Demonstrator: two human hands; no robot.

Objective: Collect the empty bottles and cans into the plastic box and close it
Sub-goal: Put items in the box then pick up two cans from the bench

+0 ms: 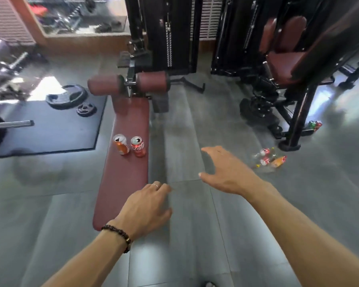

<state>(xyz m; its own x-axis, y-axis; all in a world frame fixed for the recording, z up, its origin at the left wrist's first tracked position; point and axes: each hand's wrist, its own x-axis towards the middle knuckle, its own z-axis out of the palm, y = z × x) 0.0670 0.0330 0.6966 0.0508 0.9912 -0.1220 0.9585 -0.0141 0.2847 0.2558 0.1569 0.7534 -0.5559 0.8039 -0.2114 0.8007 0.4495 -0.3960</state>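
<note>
An orange can (121, 144) and a red can (138, 146) stand upright side by side on a dark red bench (122, 179). Several plastic bottles (269, 159) lie on the grey floor to the right. Two more cans (315, 125), green and red, sit by the foot of a machine at the far right. My left hand (147, 206) hovers near the bench's right edge, fingers loosely bent, holding nothing. My right hand (226, 170) is stretched forward above the floor, fingers spread and empty. No plastic box is in view.
Black weight machines (170, 34) with red padded seats (284, 63) stand at the back and right. Weight plates (67, 96) and a barbell (10, 124) lie on a dark mat (50, 129) at the left. Grey floor runs between the bench and the machines.
</note>
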